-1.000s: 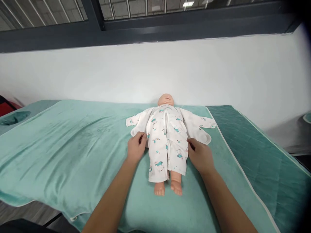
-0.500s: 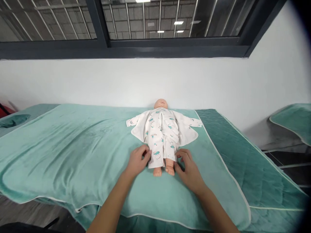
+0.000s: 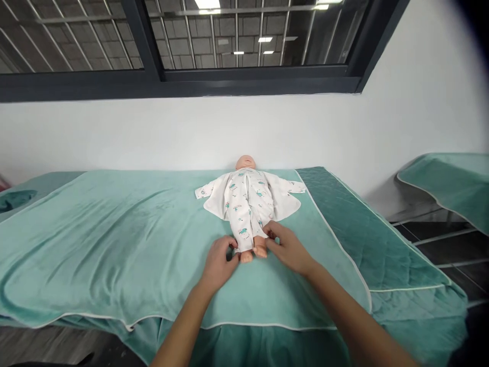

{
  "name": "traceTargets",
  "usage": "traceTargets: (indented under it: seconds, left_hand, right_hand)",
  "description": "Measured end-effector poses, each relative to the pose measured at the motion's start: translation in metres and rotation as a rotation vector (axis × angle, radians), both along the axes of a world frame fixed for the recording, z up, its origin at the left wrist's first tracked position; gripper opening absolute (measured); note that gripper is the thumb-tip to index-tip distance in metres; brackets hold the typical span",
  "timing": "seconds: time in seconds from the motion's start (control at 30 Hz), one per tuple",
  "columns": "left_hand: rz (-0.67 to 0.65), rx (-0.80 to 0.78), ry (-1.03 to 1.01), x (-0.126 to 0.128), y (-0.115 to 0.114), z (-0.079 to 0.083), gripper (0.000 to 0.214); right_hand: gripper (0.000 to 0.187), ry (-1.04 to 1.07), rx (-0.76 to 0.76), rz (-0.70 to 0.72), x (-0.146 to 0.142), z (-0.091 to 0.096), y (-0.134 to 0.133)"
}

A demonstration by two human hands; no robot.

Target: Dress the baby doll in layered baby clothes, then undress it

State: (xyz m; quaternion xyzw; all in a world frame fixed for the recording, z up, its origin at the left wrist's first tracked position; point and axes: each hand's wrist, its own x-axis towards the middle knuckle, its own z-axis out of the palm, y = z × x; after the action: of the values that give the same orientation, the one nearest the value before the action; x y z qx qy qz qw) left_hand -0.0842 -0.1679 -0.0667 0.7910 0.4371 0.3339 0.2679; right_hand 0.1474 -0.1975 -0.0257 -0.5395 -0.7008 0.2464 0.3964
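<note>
Doll [image 3: 245,162] is lying flat, leaving trousers [image 3: 240,216] reachable | right hand [image 3: 289,248] pinching cuff [image 3: 260,235], grip nearly closed | left hand [image 3: 220,262] half-curling alongside, hold unclear

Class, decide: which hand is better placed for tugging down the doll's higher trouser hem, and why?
Probably the right hand: it is right at that higher hem, where more bare ankle shows. The left hand is beside the other, lower hem, with both feet between it and the higher one.
</note>
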Motion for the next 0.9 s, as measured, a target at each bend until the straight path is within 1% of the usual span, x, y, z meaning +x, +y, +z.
traceTargets:
  seconds: [0.07, 0.17, 0.27, 0.37, 0.47, 0.53, 0.6, 0.67, 0.73, 0.8, 0.9]
  left_hand:
    - [0.022, 0.013, -0.001, 0.0, 0.0, -0.003, 0.002]
    - [0.066, -0.009, -0.017, 0.0, -0.002, -0.005, 0.006]
    - [0.093, -0.051, -0.074, 0.0, -0.006, -0.004, 0.006]
    - [0.09, -0.083, -0.1, 0.003, -0.013, 0.0, 0.005]
    - [0.065, -0.091, -0.129, 0.005, -0.02, 0.007, 0.004]
    - [0.058, -0.096, -0.173, 0.006, -0.023, 0.015, 0.004]
    - [0.065, -0.1, -0.22, 0.006, -0.026, 0.026, 0.005]
    - [0.072, -0.09, -0.249, 0.004, -0.028, 0.036, 0.007]
    - [0.057, -0.074, -0.244, 0.002, -0.028, 0.04, 0.007]
    - [0.009, -0.064, -0.235, -0.002, -0.028, 0.037, 0.007]
    - [-0.065, -0.096, -0.291, -0.008, -0.025, 0.021, 0.011]
  right_hand:
    - [0.01, -0.012, -0.003, 0.02, -0.001, 0.007, -0.003]
    - [0.008, -0.108, 0.018, 0.037, -0.001, 0.011, -0.005]
    - [0.009, -0.212, 0.019, 0.065, -0.001, 0.012, -0.009]
    - [0.008, -0.243, -0.001, 0.091, 0.0, 0.021, -0.02]
    - [0.011, -0.223, -0.017, 0.113, 0.004, 0.037, -0.032]
    - [0.013, -0.217, -0.018, 0.119, 0.008, 0.046, -0.037]
    - [0.014, -0.229, -0.02, 0.102, 0.014, 0.051, -0.038]
    - [0.011, -0.255, -0.021, 0.073, 0.02, 0.05, -0.038]
    - [0.007, -0.296, -0.018, 0.058, 0.024, 0.046, -0.037]
    - [0.008, -0.351, -0.028, 0.077, 0.026, 0.039, -0.038]
    - [0.012, -0.396, -0.07, 0.173, 0.028, 0.03, -0.04]
